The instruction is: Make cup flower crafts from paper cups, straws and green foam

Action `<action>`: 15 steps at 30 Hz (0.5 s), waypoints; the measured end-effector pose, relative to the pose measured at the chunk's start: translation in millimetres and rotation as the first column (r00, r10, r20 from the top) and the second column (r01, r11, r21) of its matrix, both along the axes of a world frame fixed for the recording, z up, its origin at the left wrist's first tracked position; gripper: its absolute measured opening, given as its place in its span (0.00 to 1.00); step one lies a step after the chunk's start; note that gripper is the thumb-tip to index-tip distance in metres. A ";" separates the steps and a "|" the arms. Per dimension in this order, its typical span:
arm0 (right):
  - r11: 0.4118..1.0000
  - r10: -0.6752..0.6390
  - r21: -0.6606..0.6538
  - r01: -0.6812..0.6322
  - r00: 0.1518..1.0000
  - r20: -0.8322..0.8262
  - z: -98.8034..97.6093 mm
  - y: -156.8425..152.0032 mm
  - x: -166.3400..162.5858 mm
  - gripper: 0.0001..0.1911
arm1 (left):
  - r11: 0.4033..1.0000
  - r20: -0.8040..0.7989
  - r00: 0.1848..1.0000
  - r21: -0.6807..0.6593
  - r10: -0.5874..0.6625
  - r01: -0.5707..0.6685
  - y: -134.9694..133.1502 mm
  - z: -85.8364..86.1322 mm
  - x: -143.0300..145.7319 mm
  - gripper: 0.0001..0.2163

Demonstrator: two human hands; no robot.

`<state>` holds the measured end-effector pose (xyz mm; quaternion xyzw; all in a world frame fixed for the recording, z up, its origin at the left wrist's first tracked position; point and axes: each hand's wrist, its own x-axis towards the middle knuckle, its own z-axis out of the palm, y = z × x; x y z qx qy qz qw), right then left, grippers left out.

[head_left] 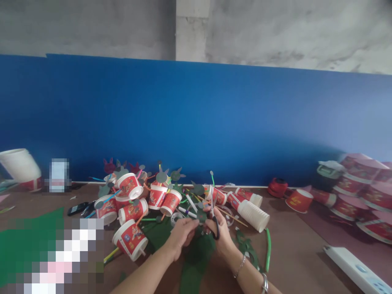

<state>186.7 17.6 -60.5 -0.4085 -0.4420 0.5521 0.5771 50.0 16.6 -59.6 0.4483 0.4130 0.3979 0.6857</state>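
My right hand [221,230] is closed round black-handled scissors [214,218], blades pointing up. My left hand [182,232] pinches a small dark green felt piece [201,215] at the blades. Both hands hover over a strip of green felt [196,261] lying on the brown table [294,249]. Just beyond them lies a heap of red and white paper cups [131,212] with sticks, straws and grey-green cut-outs.
A stack of white cups [253,214] lies on its side right of my hands, beside a green straw [268,245]. More red cups [361,192] crowd the far right. A white power strip [357,267] lies at the lower right. A blue wall [196,122] backs the table.
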 end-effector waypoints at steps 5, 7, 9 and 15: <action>0.998 0.062 0.025 -0.063 0.996 0.059 -2.6 1.2 1.2 0.16 | 0.994 0.037 0.996 0.064 0.083 -0.085 1.7 0.9 0.9 0.16; 0.996 0.070 0.047 -0.073 0.996 0.054 -2.9 1.0 0.2 0.18 | 0.984 0.073 0.989 0.112 0.130 -0.138 1.3 1.4 0.3 0.15; 0.996 0.055 0.061 -0.059 0.996 0.066 -2.4 -0.1 -1.6 0.20 | 0.960 0.115 0.967 0.142 0.227 -0.243 2.0 1.4 -1.0 0.14; 0.979 0.194 0.007 -0.202 0.948 0.251 -4.2 -4.9 -9.7 0.18 | 0.874 0.194 0.884 0.164 0.425 -0.457 7.6 0.7 -5.4 0.16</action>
